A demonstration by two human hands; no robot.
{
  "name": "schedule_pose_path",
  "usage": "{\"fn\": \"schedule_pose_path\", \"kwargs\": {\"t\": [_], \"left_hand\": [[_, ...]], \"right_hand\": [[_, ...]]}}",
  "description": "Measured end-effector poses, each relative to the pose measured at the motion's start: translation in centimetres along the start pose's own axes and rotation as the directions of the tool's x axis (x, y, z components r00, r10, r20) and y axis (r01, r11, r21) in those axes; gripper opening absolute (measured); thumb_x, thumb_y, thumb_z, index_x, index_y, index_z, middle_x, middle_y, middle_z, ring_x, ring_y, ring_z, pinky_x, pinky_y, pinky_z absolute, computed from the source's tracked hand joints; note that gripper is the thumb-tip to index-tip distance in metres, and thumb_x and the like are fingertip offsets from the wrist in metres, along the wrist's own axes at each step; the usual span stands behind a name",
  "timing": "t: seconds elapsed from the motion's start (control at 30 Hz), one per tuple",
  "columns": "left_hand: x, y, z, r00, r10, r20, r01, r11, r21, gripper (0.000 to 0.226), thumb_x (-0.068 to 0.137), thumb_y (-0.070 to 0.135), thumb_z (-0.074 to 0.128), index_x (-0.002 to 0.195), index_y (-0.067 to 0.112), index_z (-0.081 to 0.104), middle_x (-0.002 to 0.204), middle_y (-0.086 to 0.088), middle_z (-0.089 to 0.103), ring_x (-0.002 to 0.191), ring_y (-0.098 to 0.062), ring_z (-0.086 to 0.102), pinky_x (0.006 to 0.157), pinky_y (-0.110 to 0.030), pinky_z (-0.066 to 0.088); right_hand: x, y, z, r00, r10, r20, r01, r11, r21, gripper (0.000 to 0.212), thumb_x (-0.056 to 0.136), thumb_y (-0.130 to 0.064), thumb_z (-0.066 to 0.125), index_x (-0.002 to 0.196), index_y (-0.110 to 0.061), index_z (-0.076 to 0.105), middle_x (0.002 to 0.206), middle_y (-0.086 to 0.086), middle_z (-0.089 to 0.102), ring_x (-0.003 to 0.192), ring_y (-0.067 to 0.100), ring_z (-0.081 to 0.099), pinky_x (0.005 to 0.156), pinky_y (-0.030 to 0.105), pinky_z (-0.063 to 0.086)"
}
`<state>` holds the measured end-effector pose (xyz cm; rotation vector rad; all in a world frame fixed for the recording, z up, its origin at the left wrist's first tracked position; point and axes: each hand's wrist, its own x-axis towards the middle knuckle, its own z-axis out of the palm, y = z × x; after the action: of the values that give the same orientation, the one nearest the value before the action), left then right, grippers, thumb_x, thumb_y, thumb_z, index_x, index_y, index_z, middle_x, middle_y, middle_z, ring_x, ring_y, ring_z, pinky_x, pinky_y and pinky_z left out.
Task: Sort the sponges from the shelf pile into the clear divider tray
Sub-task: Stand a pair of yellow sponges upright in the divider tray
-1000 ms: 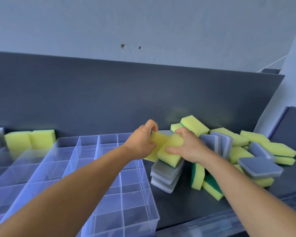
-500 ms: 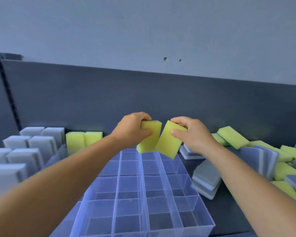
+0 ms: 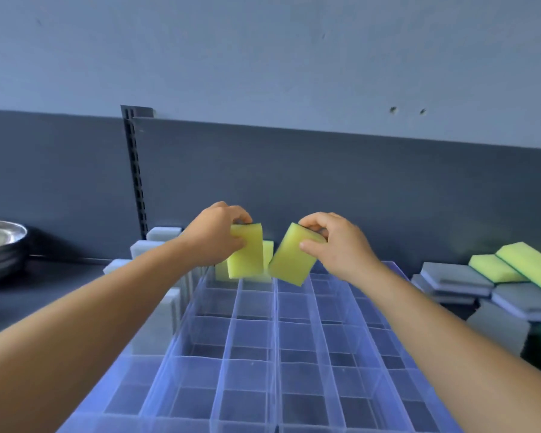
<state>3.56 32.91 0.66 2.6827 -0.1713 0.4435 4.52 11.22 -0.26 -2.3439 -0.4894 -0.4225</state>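
Left hand [image 3: 214,235] pinching one yellow sponge [image 3: 245,253] upright, right hand [image 3: 334,245] pinching a second yellow sponge [image 3: 291,260] tilted, both held above the far end of the clear divider tray [image 3: 275,354]. More yellow sponges [image 3: 267,254] standing just behind. Pile of grey and yellow sponges [image 3: 494,276] lying on the shelf [image 3: 44,285] at right; grey sponges [image 3: 164,234] standing upright at the tray's left side.

- A pale blue-grey wall [image 3: 263,57] fills the top, with two small holes [image 3: 407,110] up right of the fingers.
- A dark panel [image 3: 325,182] stands behind the fingers.
- A slotted upright [image 3: 137,182] rises left of them.
- Metal bowls [image 3: 0,242] sit far left on the dark shelf [image 3: 44,285].
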Motion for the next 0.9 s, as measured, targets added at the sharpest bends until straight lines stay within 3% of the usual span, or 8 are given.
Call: {"fn": "schedule_pose_path", "kwargs": {"t": [0.27,0.43,0.63,0.8,0.9], "left_hand": [[0.1,-4.3,-0.1,0.998,-0.014,0.06,0.012,0.999,0.046,0.035,0.082,0.016,0.066,0.117,0.022,0.061,0.111,0.0,0.055,0.096,-0.017,0.051,0.079,-0.024,0.038],[0.6,-5.5,0.4,0.995,-0.022,0.092,0.016,0.998,0.065,0.032,0.081,0.015,0.066,0.112,0.022,0.061,0.11,0.0,0.059,0.096,-0.019,0.054,0.083,-0.031,0.047],[1.4,-5.6,1.4,0.989,0.021,0.149,-0.059,0.966,0.253,0.035,0.084,0.016,0.061,0.118,0.023,0.054,0.117,-0.001,0.054,0.102,-0.023,0.053,0.076,-0.032,0.046],[2.1,-4.9,2.1,0.956,0.046,0.29,-0.185,0.861,0.473,0.04,0.085,0.025,0.067,0.121,0.019,0.051,0.122,-0.002,0.056,0.113,-0.024,0.052,0.079,-0.034,0.044],[2.4,-4.8,2.5,0.944,0.056,0.326,-0.228,0.823,0.52,0.044,0.084,0.03,0.07,0.12,0.016,0.051,0.121,-0.003,0.058,0.113,-0.024,0.054,0.072,-0.032,0.039]], "right_hand": [[2.2,-1.3,4.9,0.999,-0.03,0.034,0.031,0.999,-0.03,0.029,0.081,-0.015,0.066,0.109,-0.023,0.065,0.104,-0.009,0.058,0.099,0.013,0.058,0.08,0.021,0.04],[3.3,-0.9,6.8,0.997,-0.011,0.073,0.017,0.996,-0.083,0.028,0.082,-0.015,0.065,0.109,-0.022,0.065,0.103,-0.007,0.056,0.099,0.015,0.057,0.08,0.024,0.042],[4.0,-1.0,8.2,0.991,-0.044,0.13,0.078,0.961,-0.266,0.029,0.086,-0.018,0.062,0.115,-0.022,0.062,0.117,0.0,0.055,0.108,0.023,0.051,0.085,0.031,0.045],[3.9,-1.2,9.8,0.97,-0.02,0.243,0.112,0.922,-0.371,0.036,0.086,-0.021,0.062,0.122,-0.021,0.057,0.118,0.004,0.053,0.112,0.027,0.047,0.086,0.032,0.044],[3.9,-1.1,9.9,0.965,0.012,0.26,0.089,0.924,-0.372,0.039,0.084,-0.021,0.064,0.122,-0.02,0.056,0.119,0.004,0.052,0.112,0.027,0.048,0.087,0.035,0.046]]}}
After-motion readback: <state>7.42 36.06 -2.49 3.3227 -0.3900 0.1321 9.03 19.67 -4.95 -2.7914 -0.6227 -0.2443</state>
